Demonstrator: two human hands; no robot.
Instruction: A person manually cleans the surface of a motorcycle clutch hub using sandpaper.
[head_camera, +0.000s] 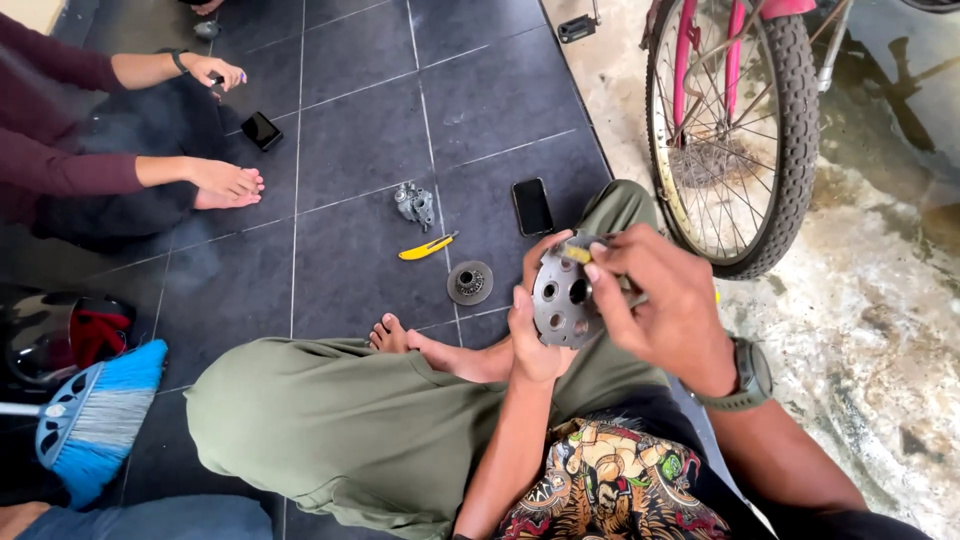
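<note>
Olive-green trousers cover my crossed legs (340, 420); above them my left hand (535, 345) cups the round grey metal disc with holes (562, 297) by its rim. Right hand (650, 300) pinches a small yellow piece (577, 254) at its top edge. Stiff, weighty, probably greasy.

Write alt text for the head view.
Seen from above, a seated person's left hand holds a round grey metal disc with holes while the right hand works at its top edge. A yellow utility knife and black phone lie on the dark tiled floor.
</note>
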